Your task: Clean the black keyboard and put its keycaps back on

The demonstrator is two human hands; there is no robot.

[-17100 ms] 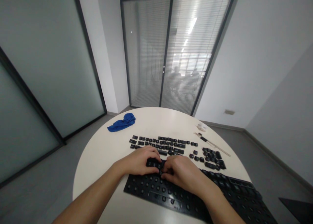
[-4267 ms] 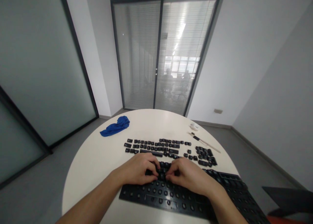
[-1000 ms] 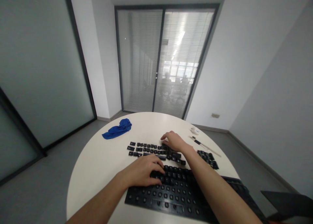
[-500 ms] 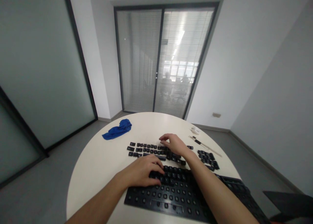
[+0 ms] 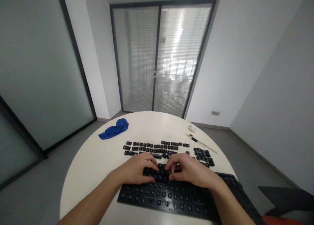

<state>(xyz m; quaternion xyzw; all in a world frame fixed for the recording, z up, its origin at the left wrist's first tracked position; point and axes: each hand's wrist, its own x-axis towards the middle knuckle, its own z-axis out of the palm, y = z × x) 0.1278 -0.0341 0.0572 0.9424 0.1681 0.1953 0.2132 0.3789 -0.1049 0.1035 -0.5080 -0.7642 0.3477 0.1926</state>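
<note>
A black keyboard (image 5: 157, 195) lies on the table in front of me; its far rows carry keycaps, while the nearer rows show bare key stems. My left hand (image 5: 137, 167) rests over its far left part, fingers apart, with forefinger and thumb at the fitted keycaps. Beside it, my right hand (image 5: 188, 169) is curled at the same rows. Its forefinger and thumb close around a black keycap (image 5: 169, 173), partly hidden by the fingers. Beyond both hands, loose black keycaps (image 5: 152, 150) lie in rows, the nearest ones partly covered by my hands.
A round cream table (image 5: 147, 127) bears everything. A blue cloth (image 5: 115, 129) lies at the far left. More loose keycaps (image 5: 203, 155) sit at the right, near a thin stick-like tool (image 5: 206, 146) and a small white item (image 5: 192, 129). A dark chair part (image 5: 284, 197) is at lower right.
My right hand has come back from the loose keycap rows to the keyboard, beside my left hand. My left hand stays at the keyboard's far rows. The view has shifted slightly.
</note>
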